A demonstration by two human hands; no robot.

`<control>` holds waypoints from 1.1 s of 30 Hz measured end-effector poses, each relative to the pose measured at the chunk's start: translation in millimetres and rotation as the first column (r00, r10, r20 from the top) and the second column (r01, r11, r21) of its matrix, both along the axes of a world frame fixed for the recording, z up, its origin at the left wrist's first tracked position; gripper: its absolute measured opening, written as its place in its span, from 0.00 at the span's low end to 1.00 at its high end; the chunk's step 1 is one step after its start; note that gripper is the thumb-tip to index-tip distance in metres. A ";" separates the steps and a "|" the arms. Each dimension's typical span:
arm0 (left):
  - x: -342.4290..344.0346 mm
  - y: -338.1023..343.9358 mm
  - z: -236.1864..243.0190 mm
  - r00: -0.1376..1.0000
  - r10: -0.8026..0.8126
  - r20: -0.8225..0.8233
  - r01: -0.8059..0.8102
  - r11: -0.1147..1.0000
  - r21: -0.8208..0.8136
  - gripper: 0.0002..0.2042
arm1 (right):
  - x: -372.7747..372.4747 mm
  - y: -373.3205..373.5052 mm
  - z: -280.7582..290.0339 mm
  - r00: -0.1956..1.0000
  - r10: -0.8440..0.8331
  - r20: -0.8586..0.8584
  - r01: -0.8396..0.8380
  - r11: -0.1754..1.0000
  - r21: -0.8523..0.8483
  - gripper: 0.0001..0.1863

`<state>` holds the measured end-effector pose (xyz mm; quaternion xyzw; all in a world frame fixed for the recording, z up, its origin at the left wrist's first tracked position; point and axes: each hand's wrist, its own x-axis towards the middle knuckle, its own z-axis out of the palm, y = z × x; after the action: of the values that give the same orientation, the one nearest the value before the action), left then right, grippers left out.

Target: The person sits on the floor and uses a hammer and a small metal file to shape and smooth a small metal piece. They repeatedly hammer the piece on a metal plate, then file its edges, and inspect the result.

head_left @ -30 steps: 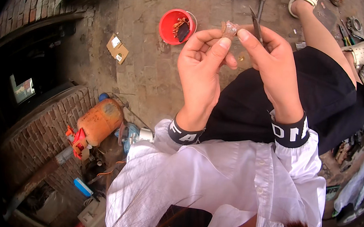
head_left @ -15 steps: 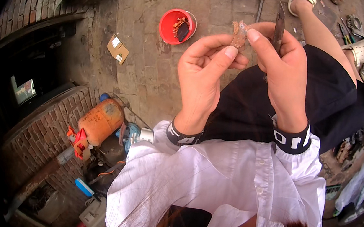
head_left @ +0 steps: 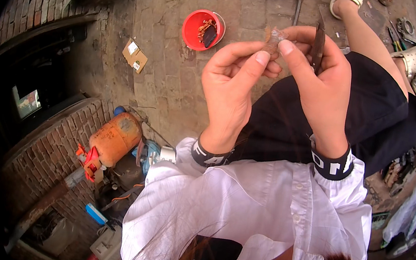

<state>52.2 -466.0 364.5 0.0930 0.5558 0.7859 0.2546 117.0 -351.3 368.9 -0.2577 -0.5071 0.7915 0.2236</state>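
Observation:
Both hands meet in front of me above the brick floor. My left hand [head_left: 230, 88] pinches a small reddish-brown piece [head_left: 270, 44] between thumb and fingers. Some clear, shiny film-like material [head_left: 279, 34] shows at its right side. The thumb and index finger of my right hand [head_left: 324, 85] grip that side. A dark, narrow, blade-like tool [head_left: 318, 44] is tucked in the same right hand, rising past the index finger; its lower part is hidden. What exactly the brown piece is, I cannot make out.
A red bucket [head_left: 191, 30] with small orange-brown bits and a dark object stands ahead, left of my hands. A flat piece of cardboard [head_left: 134, 56] lies farther left. A long metal tool [head_left: 297, 10] lies beyond my hands. An orange tank [head_left: 115, 139] stands at left.
The brown piece has turned slightly, and more of the clear material shows. My right hand has shifted a little, tilting the blade-like tool. The left hand has barely moved.

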 end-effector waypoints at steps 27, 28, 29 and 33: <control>6.4 5.1 -2.2 0.938 0.025 -0.345 -0.129 0.951 -0.280 0.07 | -6.0 -8.2 -13.1 0.995 -0.013 0.103 0.009 0.999 0.044 0.08; 6.5 5.1 -2.0 0.934 0.014 -0.358 -0.125 0.949 -0.290 0.07 | -7.1 -8.9 -17.8 0.996 -0.015 0.092 0.010 0.998 0.058 0.08; 7.2 5.1 -2.0 0.936 0.022 -0.351 -0.128 0.951 -0.283 0.07 | -7.6 -9.2 -20.6 0.997 -0.016 0.078 0.010 0.997 0.071 0.08; 4.5 7.2 0.4 0.990 0.048 -0.134 -0.073 0.980 -0.187 0.06 | -3.8 -5.7 -16.6 0.998 0.032 0.048 -0.029 0.998 -0.047 0.08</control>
<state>56.7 -458.8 364.8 0.1018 0.6466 0.7286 0.2017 113.2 -357.1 352.3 -0.2742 -0.4978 0.7998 0.1931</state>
